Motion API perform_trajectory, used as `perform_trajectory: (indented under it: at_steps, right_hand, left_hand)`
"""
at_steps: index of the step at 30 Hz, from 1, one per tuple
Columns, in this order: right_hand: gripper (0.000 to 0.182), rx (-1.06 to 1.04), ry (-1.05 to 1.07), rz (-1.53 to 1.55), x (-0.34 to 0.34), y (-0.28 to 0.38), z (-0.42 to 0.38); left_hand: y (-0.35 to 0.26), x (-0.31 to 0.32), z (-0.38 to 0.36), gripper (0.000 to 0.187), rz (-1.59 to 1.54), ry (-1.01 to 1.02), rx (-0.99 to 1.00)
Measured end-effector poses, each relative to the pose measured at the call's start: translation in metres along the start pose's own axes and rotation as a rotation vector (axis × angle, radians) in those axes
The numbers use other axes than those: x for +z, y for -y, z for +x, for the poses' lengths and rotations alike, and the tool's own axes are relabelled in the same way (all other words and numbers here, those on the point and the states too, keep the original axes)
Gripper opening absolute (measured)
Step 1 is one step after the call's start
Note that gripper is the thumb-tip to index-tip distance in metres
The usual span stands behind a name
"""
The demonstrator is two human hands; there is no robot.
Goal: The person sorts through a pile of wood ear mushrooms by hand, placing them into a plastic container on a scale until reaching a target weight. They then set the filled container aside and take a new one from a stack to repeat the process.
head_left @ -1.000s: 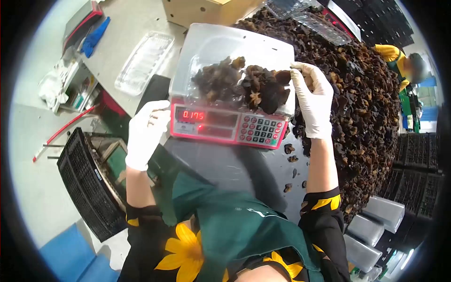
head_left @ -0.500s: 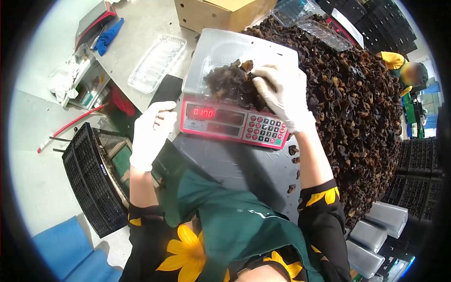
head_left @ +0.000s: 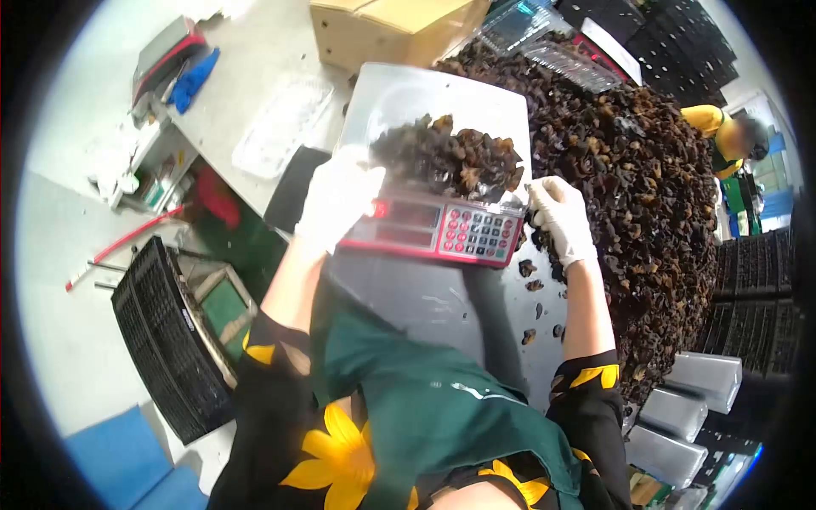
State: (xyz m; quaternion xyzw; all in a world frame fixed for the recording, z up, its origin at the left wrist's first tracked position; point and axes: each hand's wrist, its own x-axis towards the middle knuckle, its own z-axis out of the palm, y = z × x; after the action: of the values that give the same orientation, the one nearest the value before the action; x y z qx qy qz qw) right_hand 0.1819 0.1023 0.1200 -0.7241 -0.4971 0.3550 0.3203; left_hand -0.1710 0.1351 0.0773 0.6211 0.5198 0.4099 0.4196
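Note:
Dark wet fungus pieces lie in a clear plastic tray on the white platform of a red digital scale. At the tray's left end is my left hand, gloved in white and slightly blurred, its fingers closed on the edge and partly covering the red display. My right hand, also gloved, pinches the tray's right end beside the keypad. A large heap of the same fungus rises to the right of the scale.
An empty clear tray, a black flat object and a cardboard box are beyond the scale. Black crates stand at left. Stacked clear trays are at lower right. Another person is at far right.
My left hand has moved right to the tray's left end. My right hand has left the top of the fungus and come down to the right end. The fungus is now more exposed.

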Motion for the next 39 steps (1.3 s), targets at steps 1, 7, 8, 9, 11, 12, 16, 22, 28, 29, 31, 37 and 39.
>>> perform_trajectory:
  at_steps: [1,7,8,9,11,12,16,22,28,29,31,37,39]
  right_hand:
    - [0.019,-0.028,-0.003,0.084,0.004,0.006,-0.001]
    - [0.026,0.026,0.061,0.245,0.014,0.019,0.0]
    - [0.025,-0.016,0.063,0.318,0.016,0.015,0.006]
    - [0.018,-0.021,0.068,0.366,0.015,0.026,0.01]
    - [0.013,-0.062,0.095,0.469,0.018,0.044,0.021]
    - [0.013,-0.094,0.099,0.49,0.02,0.049,0.033]
    - [0.013,-0.167,0.102,0.541,0.032,0.074,0.09]
    - [0.004,-0.158,0.071,0.668,0.06,0.1,0.192]
    - [0.009,-0.217,0.063,0.675,0.074,0.117,0.287]
    - [0.013,-0.214,0.057,0.767,0.079,0.12,0.296]
    - [0.022,-0.197,0.073,0.922,0.081,0.123,0.315]
    - [0.039,-0.162,0.176,0.87,0.049,0.09,0.276]
    - [0.038,-0.145,0.145,0.796,0.037,0.076,0.237]
  left_hand:
    - [0.005,0.002,0.002,0.027,-0.1,-0.002,-0.038]
    - [0.011,-0.003,0.007,0.025,-0.265,-0.049,-0.052]
    - [0.009,-0.009,0.01,0.023,-0.226,-0.043,-0.082]
    - [-0.001,-0.015,0.016,0.022,-0.198,-0.045,-0.094]
    - [-0.003,-0.025,0.033,0.021,-0.19,-0.081,-0.096]
    - [-0.003,-0.031,0.045,0.02,-0.366,-0.091,-0.08]
    - [-0.021,-0.054,0.109,0.022,-0.131,-0.127,-0.06]
    - [-0.006,-0.075,0.21,0.029,-0.156,-0.145,-0.084]
    - [0.034,-0.094,0.198,0.029,0.201,-0.168,-0.015]
    - [0.063,-0.099,0.193,0.033,0.47,-0.234,0.044]
    - [0.076,-0.104,0.166,0.035,0.788,-0.119,-0.08]
    - [0.084,-0.095,0.14,0.021,0.934,-0.009,-0.32]
    - [0.083,-0.092,0.144,0.021,0.96,0.012,-0.321]
